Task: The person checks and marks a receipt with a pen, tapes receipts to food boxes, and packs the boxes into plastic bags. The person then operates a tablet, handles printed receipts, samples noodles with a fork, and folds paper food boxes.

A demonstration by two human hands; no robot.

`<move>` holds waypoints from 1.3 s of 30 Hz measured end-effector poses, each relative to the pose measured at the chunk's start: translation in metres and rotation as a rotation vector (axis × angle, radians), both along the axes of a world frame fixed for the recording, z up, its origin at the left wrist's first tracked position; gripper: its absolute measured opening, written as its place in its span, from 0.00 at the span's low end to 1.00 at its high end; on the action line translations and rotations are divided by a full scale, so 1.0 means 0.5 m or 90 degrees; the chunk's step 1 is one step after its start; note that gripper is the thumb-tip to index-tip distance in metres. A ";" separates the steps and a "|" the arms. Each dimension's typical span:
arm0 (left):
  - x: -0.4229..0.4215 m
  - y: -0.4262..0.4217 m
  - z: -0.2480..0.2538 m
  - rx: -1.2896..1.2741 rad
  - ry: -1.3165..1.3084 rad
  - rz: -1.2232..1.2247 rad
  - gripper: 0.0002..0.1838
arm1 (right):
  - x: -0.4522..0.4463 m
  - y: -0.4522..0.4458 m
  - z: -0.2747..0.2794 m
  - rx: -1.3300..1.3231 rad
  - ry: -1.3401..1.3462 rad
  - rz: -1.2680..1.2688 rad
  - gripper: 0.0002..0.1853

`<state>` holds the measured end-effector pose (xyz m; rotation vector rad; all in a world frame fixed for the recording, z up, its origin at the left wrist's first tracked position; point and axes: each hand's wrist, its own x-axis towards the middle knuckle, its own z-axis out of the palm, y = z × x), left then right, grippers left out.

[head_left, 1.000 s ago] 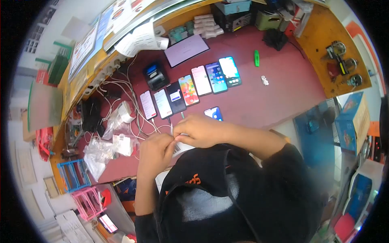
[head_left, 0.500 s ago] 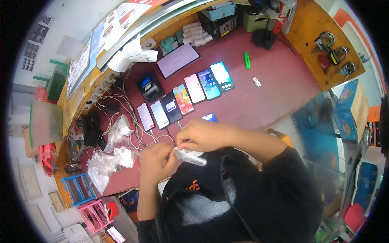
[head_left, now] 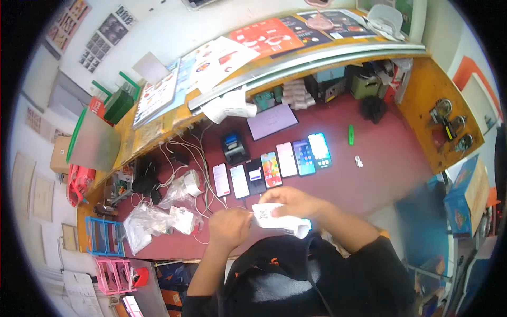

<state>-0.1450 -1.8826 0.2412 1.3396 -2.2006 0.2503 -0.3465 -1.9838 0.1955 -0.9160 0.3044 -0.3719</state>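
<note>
A white paper slip [head_left: 284,224] with dark print, curled at its right end, is held between my two hands above the front of the red table. My right hand [head_left: 291,202] grips its upper edge, thumb on the printed face. My left hand [head_left: 230,227] is closed at the slip's left end, its fingertips pinched against the edge. Just beyond the hands lies a row of several lit phones, among them a phone with a colourful screen [head_left: 271,169] and a phone with a white screen [head_left: 239,181]. A blue-lit phone corner [head_left: 307,224] shows behind the slip.
Behind the phones stand a small black printer [head_left: 234,148] and a tablet [head_left: 273,122]. White cables [head_left: 203,179] and plastic bags [head_left: 145,227] lie on the left. A green highlighter [head_left: 350,135] and a crumpled white piece [head_left: 358,161] lie on the right, near a wooden side panel [head_left: 449,116].
The view has tilted up, showing more of the shelf. The slip, crumpled and low between my hands before, is now spread out with its print showing. My right hand has shifted along its upper edge.
</note>
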 end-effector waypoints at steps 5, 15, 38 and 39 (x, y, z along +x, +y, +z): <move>0.062 0.020 0.020 0.010 0.104 0.110 0.03 | -0.093 -0.102 0.085 -0.320 0.157 -0.078 0.26; -0.013 0.039 -0.025 0.071 0.141 0.113 0.03 | 0.048 -0.145 0.089 -0.001 -0.337 -0.664 0.31; 0.053 0.116 -0.101 -0.079 0.366 0.283 0.03 | 0.035 -0.409 0.138 -0.453 0.090 -0.676 0.13; 0.057 0.126 -0.095 -0.029 0.343 0.274 0.02 | 0.030 -0.409 0.144 -0.501 0.200 -0.644 0.17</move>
